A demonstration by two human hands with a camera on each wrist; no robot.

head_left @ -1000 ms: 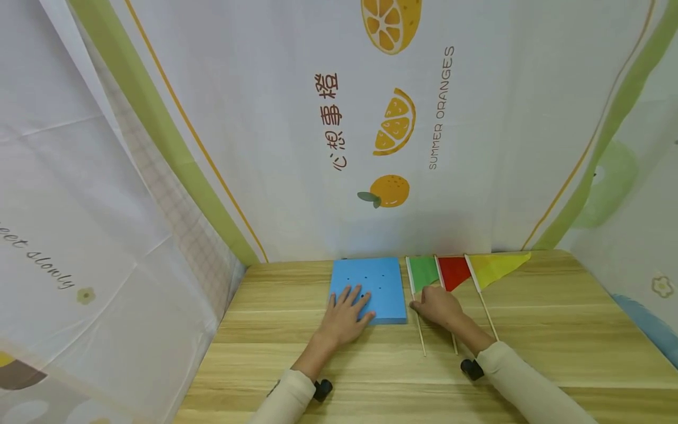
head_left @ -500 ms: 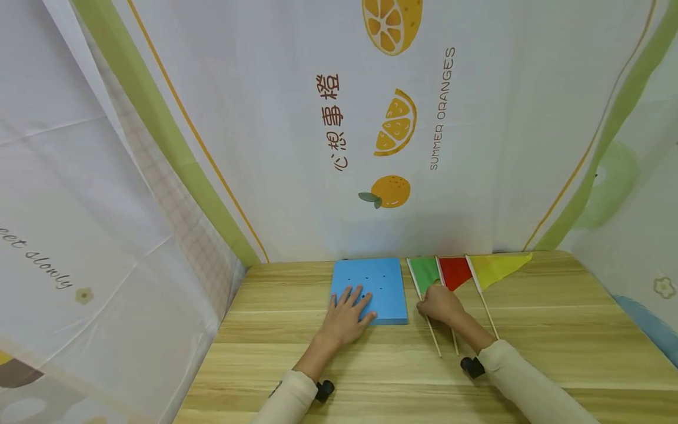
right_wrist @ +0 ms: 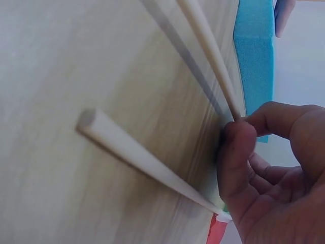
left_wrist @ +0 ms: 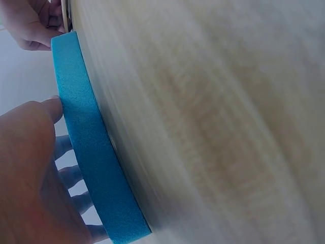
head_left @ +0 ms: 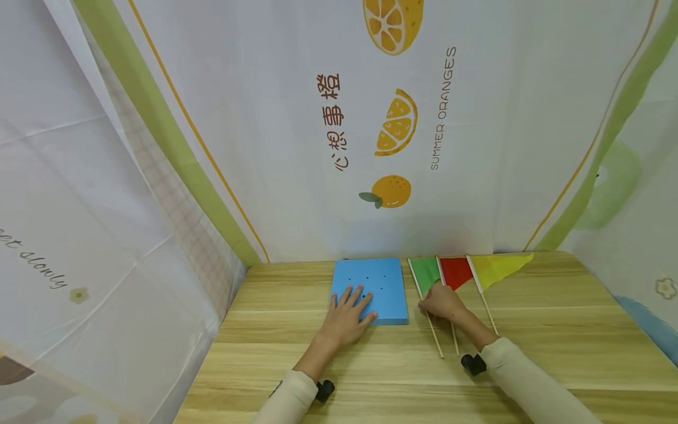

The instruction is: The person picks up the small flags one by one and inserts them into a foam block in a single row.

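My left hand [head_left: 344, 323] lies with spread fingers on a square blue foam block [head_left: 391, 303], whose top has several small dark holes. The left wrist view shows the thumb [left_wrist: 53, 109] against the block's near edge. To the right, my right hand [head_left: 444, 303] pinches the wooden stick [right_wrist: 210, 48] of a green pennant flag [head_left: 422, 270] between thumb and index finger. Beside it lies a red flag [head_left: 457, 271], its stick [right_wrist: 144, 160] passing under the right hand. A yellow flag [head_left: 498, 268] lies farthest right, partly behind the forearm.
The wood-grain table [head_left: 275, 347] ends at the back against a white cloth [head_left: 296, 212] printed with oranges. More cloth [head_left: 95, 235] hangs along the left side. Small black wrist cameras [head_left: 473, 365] sit at both cuffs.
The green flag's stick has tilted, its lower end swinging right toward the red flag's stick. My right hand has shifted slightly right with it. The left hand stays on the block.
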